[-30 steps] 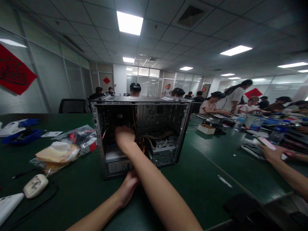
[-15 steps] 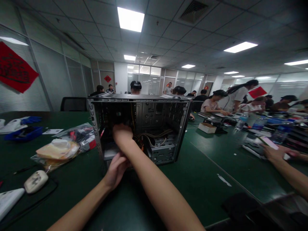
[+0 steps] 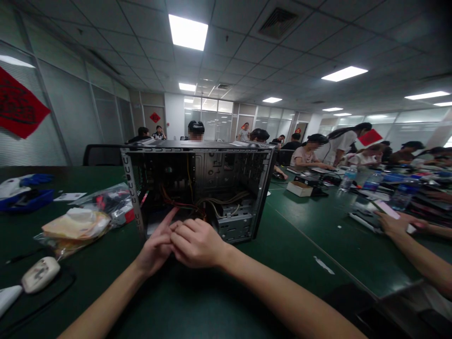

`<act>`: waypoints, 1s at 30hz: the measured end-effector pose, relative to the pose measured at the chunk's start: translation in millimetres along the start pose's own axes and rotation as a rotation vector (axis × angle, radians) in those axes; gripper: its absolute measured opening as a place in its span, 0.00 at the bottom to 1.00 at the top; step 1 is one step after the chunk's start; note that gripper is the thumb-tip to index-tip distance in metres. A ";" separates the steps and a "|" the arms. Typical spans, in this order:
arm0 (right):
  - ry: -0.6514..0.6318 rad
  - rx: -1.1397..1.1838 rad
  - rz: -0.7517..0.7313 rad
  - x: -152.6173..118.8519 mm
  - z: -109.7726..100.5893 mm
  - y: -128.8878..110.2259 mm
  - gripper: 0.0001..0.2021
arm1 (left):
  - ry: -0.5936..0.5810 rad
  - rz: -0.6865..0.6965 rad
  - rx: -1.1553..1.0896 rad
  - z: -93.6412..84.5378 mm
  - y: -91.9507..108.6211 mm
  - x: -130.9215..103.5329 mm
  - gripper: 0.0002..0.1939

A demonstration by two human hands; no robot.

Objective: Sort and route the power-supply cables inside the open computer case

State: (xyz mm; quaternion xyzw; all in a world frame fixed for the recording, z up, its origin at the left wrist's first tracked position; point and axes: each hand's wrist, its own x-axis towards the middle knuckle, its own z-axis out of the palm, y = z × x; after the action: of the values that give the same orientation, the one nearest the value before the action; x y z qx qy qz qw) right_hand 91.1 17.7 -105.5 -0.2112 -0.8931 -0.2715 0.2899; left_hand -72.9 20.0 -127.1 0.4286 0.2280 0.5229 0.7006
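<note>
A computer case (image 3: 197, 147) stands on the green table, its open side facing me. Cables (image 3: 222, 203) and metal drive bays (image 3: 237, 226) show inside, and its left part is dark. In front of the case's lower left opening, my two hands meet. My left hand (image 3: 157, 247) has one finger stretched toward the interior while the others close in against my right hand. My right hand (image 3: 197, 242) is closed, its fingertips pinched together at the left hand's fingers. Whatever they hold is too small or hidden to make out.
Left of the case lie clear plastic bags (image 3: 76, 226), a white mouse-like device (image 3: 41, 274) with a cable, and a blue tray (image 3: 24, 201). To the right are a small cardboard box (image 3: 298, 188), water bottles (image 3: 349, 178) and another person's hands (image 3: 395, 221).
My right hand has come out of the case interior, down to my left hand in front of it. One finger of the left hand now stretches up. The view has shifted slightly.
</note>
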 end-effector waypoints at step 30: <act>0.387 0.559 0.359 -84.7 22.7 1.3 0.23 | -0.017 0.130 0.216 13.1 -27.6 -4.4 0.15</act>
State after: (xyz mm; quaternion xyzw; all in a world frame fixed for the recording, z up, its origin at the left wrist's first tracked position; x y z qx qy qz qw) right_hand 145.6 13.9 -174.1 -0.2219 -0.8103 0.0027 0.5424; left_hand -49.5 8.8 -143.9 0.5197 0.2488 0.5362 0.6169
